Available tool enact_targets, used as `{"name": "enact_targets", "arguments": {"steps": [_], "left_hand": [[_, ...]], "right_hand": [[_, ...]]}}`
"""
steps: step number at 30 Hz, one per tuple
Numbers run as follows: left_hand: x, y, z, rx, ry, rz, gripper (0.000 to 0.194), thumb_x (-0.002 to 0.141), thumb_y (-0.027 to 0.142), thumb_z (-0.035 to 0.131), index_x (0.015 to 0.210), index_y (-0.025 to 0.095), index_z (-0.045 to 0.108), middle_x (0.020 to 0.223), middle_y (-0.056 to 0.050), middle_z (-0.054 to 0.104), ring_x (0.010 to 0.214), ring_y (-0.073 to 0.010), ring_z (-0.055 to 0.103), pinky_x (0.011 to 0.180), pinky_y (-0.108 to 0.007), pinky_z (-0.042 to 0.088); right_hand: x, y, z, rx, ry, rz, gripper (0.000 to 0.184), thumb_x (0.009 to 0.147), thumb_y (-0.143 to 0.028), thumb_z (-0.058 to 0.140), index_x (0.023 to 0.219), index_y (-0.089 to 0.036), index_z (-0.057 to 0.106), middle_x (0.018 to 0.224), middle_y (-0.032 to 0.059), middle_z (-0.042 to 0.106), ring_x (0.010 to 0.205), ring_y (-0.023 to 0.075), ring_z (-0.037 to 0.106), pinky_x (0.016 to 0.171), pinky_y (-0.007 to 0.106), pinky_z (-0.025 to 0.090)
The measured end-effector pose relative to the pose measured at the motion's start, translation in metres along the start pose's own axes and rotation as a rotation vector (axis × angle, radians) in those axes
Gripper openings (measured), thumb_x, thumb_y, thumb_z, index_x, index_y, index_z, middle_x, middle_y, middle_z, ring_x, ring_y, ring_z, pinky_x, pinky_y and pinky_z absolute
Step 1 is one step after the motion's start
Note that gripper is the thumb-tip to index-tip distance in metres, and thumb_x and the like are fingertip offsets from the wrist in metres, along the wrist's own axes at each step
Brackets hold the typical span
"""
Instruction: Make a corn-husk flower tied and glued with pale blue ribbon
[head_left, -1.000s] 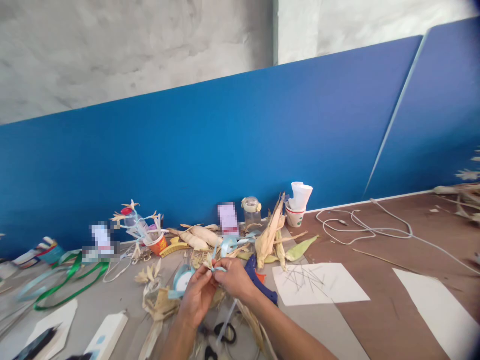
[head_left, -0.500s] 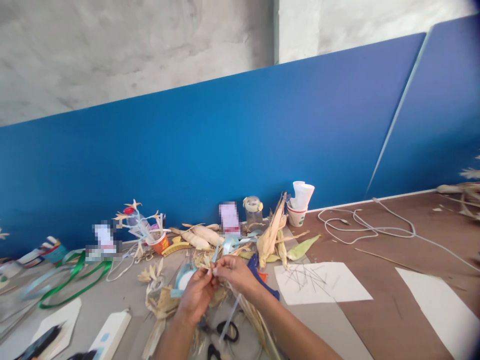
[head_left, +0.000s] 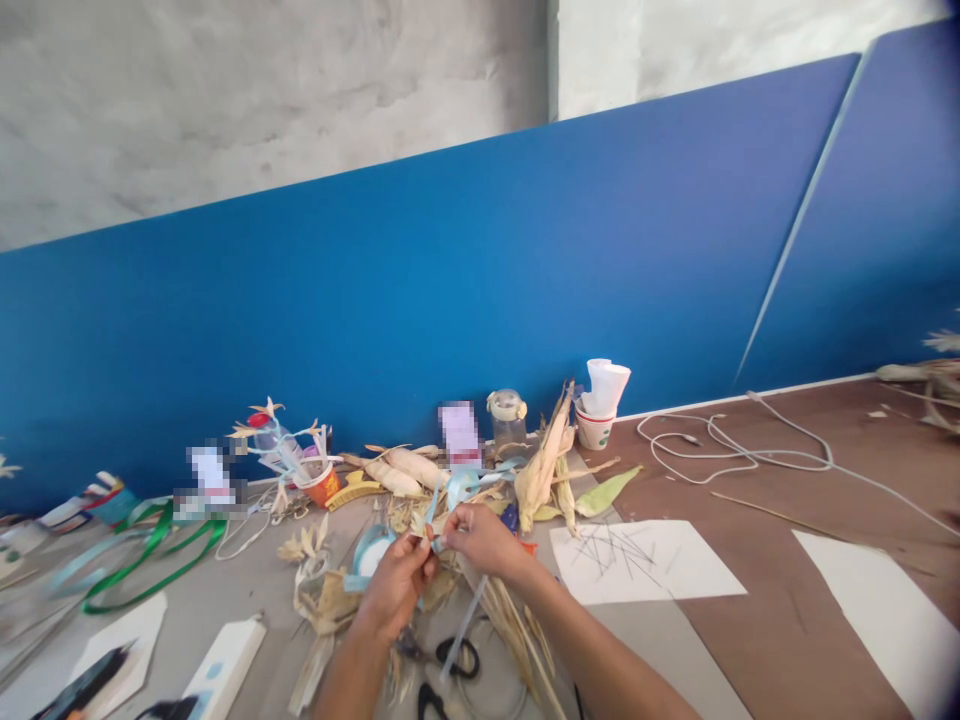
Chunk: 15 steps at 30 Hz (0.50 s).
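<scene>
Pinched in my left hand [head_left: 400, 580] is a small corn husk flower [head_left: 420, 522], its pale petals pointing up past the fingertips. My right hand [head_left: 480, 540] is closed on a light blue ribbon [head_left: 432, 505] at the base of the flower, fingertips almost touching the left ones. A roll of blue ribbon [head_left: 371, 553] lies just left of the hands. Below them are black-handled scissors [head_left: 457, 658] and a translucent stick [head_left: 463, 628]. A dark blue glue gun [head_left: 510, 517] is partly hidden behind my right wrist.
Dried corn husks [head_left: 544, 470] and a lidded jar [head_left: 508, 418] stand by the blue partition [head_left: 450, 300]. Thin wires lie on a white sheet [head_left: 649, 560] at right, near a white cable [head_left: 787, 460]. Green ribbon [head_left: 161, 565] and a power strip [head_left: 225, 660] are at left.
My right hand has shifted slightly right, away from the left fingertips, and now covers more of the glue gun. My left hand keeps its pinch on the flower. The view has tilted slightly.
</scene>
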<state>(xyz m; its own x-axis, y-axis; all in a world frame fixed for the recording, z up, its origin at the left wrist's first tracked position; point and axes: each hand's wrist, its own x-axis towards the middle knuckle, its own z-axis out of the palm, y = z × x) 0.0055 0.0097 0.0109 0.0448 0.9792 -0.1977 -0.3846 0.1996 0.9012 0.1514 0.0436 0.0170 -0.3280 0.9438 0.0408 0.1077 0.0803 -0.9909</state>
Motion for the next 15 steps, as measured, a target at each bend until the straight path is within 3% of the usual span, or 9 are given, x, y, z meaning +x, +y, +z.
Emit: {"name": "enact_targets", "arguments": {"steps": [7, 11, 15], "left_hand": [[0.002, 0.001, 0.000, 0.057, 0.020, 0.065, 0.028, 0.055, 0.029, 0.080, 0.072, 0.014, 0.065, 0.063, 0.003, 0.054, 0.048, -0.0050, 0.041, 0.047, -0.019, 0.034], [0.001, 0.002, 0.000, 0.078, 0.060, 0.095, 0.027, 0.054, 0.028, 0.080, 0.071, 0.014, 0.065, 0.067, 0.000, 0.058, 0.058, -0.0102, 0.050, 0.056, -0.023, 0.041], [-0.002, 0.004, 0.001, 0.075, 0.031, 0.039, 0.031, 0.053, 0.030, 0.080, 0.074, 0.015, 0.063, 0.071, 0.000, 0.060, 0.063, -0.0145, 0.057, 0.058, -0.027, 0.045]], "right_hand": [[0.006, 0.007, -0.013, 0.007, 0.003, -0.028, 0.007, 0.066, -0.015, 0.056, 0.059, -0.016, 0.057, 0.051, -0.0059, 0.050, 0.051, 0.0092, 0.044, 0.054, 0.021, 0.033], [0.008, 0.007, -0.020, 0.000, 0.023, -0.034, 0.007, 0.065, -0.016, 0.056, 0.058, -0.016, 0.055, 0.052, -0.0057, 0.048, 0.051, 0.0091, 0.042, 0.054, 0.021, 0.032], [0.008, 0.007, -0.024, -0.006, 0.027, -0.029, 0.008, 0.065, -0.018, 0.056, 0.057, -0.016, 0.055, 0.053, -0.0053, 0.049, 0.052, 0.0089, 0.042, 0.053, 0.020, 0.031]]}}
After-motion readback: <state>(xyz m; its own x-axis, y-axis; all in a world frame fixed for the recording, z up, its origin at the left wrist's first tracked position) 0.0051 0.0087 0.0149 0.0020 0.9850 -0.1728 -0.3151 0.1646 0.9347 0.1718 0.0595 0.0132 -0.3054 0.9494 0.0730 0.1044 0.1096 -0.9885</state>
